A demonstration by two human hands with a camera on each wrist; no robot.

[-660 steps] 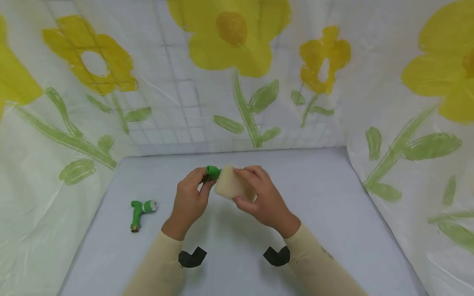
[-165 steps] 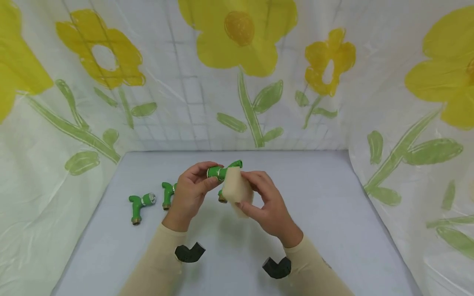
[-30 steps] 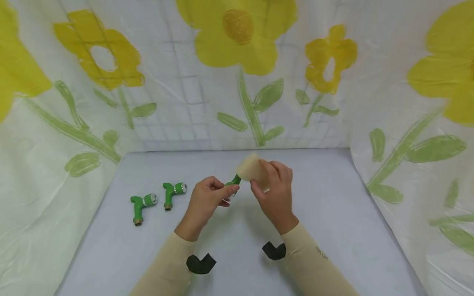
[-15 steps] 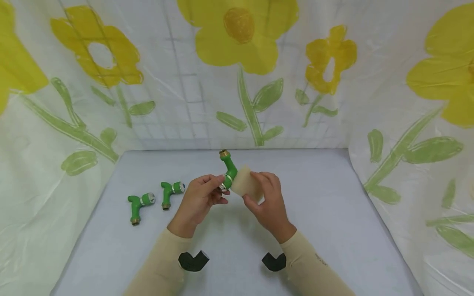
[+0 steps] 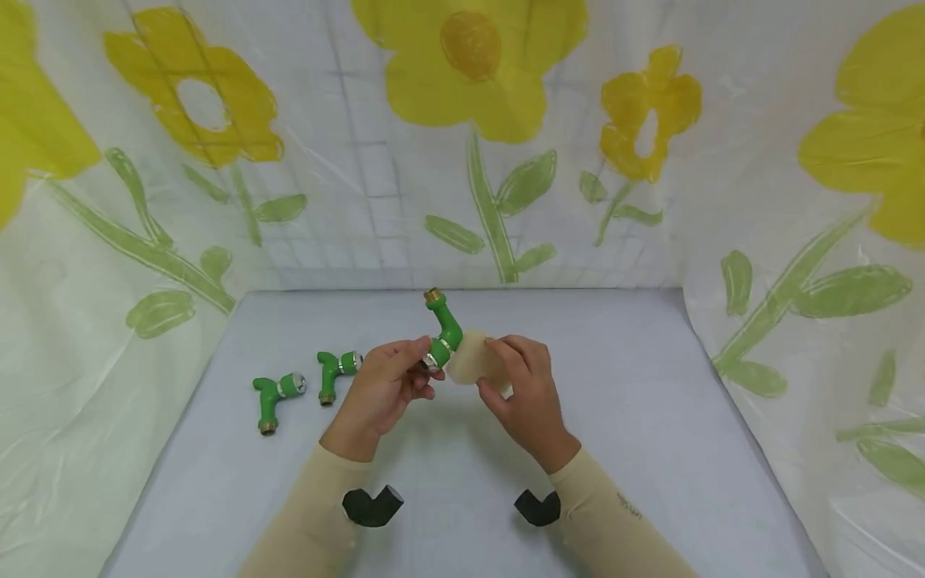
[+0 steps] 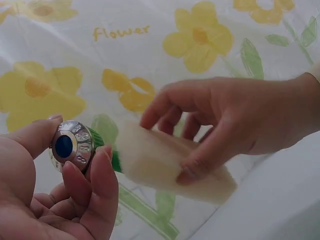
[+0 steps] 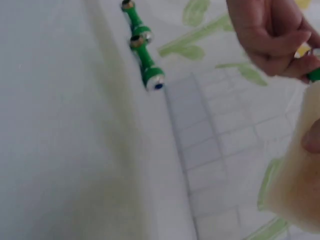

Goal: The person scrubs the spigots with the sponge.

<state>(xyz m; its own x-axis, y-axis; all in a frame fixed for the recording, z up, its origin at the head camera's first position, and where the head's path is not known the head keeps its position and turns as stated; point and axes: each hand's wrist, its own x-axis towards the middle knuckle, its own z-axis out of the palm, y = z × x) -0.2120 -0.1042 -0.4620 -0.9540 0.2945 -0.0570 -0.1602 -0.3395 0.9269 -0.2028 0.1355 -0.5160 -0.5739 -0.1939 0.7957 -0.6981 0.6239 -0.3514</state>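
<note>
A green tap (image 5: 451, 327) with a brass threaded end and a chrome knob is off the table, threaded end up. My left hand (image 5: 379, 393) pinches it by the knob, whose blue centre shows in the left wrist view. In my right hand (image 5: 527, 393) is a cream sponge (image 6: 150, 155), gripped between thumb and fingers. The sponge lies right at the bend of the tap and hides part of its green body in the left wrist view. Only a slice of the tap (image 7: 314, 74) appears in the right wrist view.
Two similar green taps stand at the left of the white table: one (image 5: 268, 401) farther out, the other (image 5: 328, 373) just left of my left hand. A flower-printed sheet (image 5: 289, 265) rises behind and beside the table. A black curved piece sits by each wrist.
Over the last second the tap has turned threaded end up, and the sponge has come down and left onto its bend. Compared with 22 seconds ago, a second tap stands on the table.
</note>
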